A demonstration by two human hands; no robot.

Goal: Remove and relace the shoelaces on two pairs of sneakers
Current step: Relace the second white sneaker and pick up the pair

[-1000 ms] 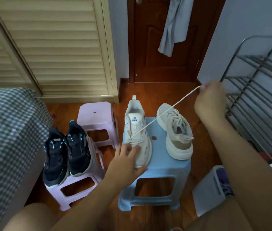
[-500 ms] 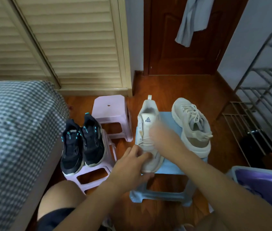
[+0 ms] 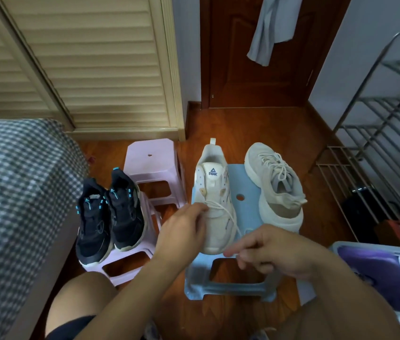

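Head view looks down on a blue stool point(image 3: 248, 190) carrying two cream sneakers: the left hand point(image 3: 181, 229) curls against the near side of the unlaced sneaker point(image 3: 214, 192), fingertips pinching the white shoelace point(image 3: 226, 212) at its lowest eyelets. The right hand point(image 3: 272, 251), fingers curled, pinches the lace's loose end by the toe. Beside it sits the laced sneaker point(image 3: 275, 185); black sneakers point(image 3: 109, 212) rest on a pink stool point(image 3: 132, 256).

Cream sneakers point(image 3: 214, 197) on a light blue stool point(image 3: 248, 192); black, teal-accented sneakers point(image 3: 109, 213) on a pink stool point(image 3: 130, 260); grey-checked bed point(image 3: 14, 192).
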